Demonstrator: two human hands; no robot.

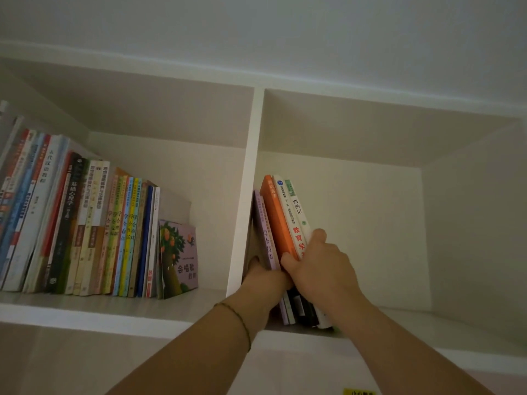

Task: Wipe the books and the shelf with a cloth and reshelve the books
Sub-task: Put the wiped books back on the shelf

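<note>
Head view: both hands, left [263,276] and right [319,265], grip upright books [281,220], tops leaning left, spines outward.

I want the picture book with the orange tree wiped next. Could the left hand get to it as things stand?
Probably yes, once it lets go. The left hand holds the small stack of books by the white divider; the picture book stands just beyond, last in its row, cover facing out, nothing before it.
</note>
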